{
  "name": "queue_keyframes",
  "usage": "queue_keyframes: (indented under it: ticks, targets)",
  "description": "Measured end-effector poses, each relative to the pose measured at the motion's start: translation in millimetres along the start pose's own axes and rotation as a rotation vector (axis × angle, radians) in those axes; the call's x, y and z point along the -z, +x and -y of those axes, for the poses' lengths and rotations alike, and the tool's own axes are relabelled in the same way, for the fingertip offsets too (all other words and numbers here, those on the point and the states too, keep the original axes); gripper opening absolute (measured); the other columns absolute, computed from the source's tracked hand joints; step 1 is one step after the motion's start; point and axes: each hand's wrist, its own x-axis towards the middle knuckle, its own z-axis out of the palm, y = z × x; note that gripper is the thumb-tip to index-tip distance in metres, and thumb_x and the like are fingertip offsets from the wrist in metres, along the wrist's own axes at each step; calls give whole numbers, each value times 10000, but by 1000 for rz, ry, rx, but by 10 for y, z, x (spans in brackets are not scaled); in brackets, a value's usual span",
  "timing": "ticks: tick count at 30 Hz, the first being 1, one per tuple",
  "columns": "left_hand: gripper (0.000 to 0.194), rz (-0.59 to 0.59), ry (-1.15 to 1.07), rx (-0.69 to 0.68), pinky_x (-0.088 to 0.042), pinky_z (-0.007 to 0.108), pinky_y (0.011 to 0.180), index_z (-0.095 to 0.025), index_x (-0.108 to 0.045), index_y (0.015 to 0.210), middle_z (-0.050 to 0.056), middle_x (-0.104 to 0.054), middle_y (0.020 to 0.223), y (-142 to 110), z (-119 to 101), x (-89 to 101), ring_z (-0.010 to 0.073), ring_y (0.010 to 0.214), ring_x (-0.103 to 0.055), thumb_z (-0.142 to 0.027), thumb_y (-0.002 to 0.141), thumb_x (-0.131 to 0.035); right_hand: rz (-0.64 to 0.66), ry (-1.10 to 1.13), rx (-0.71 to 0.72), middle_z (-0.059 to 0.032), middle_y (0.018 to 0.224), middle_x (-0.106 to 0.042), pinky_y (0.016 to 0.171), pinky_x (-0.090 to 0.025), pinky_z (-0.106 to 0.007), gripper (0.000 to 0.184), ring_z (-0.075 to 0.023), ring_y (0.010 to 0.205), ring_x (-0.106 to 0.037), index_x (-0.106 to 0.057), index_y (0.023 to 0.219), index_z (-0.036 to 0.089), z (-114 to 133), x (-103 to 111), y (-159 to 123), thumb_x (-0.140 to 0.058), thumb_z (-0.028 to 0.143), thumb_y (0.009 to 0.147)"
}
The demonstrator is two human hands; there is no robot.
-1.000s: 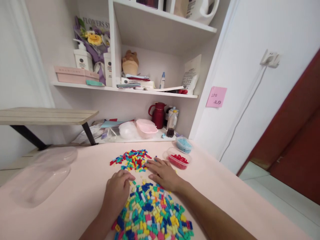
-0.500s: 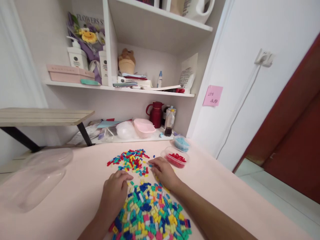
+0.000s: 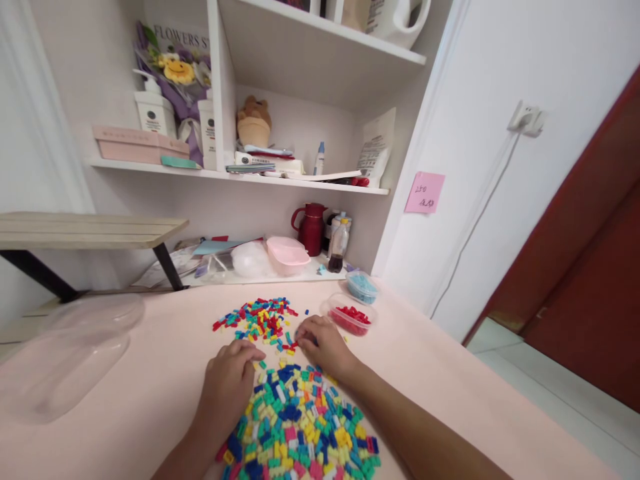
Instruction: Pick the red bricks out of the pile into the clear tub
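A large pile of small coloured building bricks spreads between my forearms, and a smaller heap of bricks lies beyond it. My left hand rests on the pink tabletop at the large pile's left edge, fingers loosely stretched and nothing seen in them. Just right of the smaller heap is my right hand, its fingers curled down and drawn together at the table. A red brick shows beside these fingertips; whatever they pinch is hidden. Close behind that hand sits a clear tub of red bricks.
Behind the red tub stands a clear tub of light blue bricks. Clear plastic containers lie at the left. A shelf unit at the back holds a pink bowl, a dark red jug and a bottle.
My right hand's fingers have curled inward from a more stretched pose, and the hand has shifted slightly. My left hand stays almost still.
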Motion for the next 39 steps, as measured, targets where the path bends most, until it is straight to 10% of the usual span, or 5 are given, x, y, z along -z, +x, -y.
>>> queue_keyframes:
  ticks: [16, 32, 39]
  targets:
    - [410, 2, 12, -3, -458, 399, 901, -278, -751, 890, 14, -702, 1048, 3, -26, 16, 215, 1012, -622, -113, 837, -380, -8, 90, 19, -9, 808, -716, 786, -439, -298, 162, -184, 816, -618, -696, 682, 219, 113, 44, -23, -658, 69, 733]
    - [401, -5, 5, -21, -455, 390, 903, -283, -757, 868, 10, -708, 1045, 5, 14, -6, 210, 1009, -618, -131, 833, -387, -581, -148, -170, -74, 1022, -655, 894, -439, -423, 162, -257, 978, -582, -682, 917, 230, -316, 909, 0, -545, 278, 846]
    - [401, -8, -11, -15, -456, 381, 910, -275, -755, 855, 9, -709, 1036, -4, -12, 13, 205, 1000, -620, -116, 830, -387, -434, 35, -87, -62, 984, -685, 855, -473, -374, 202, -223, 931, -612, -685, 927, 214, -149, 695, -3, -499, 222, 850]
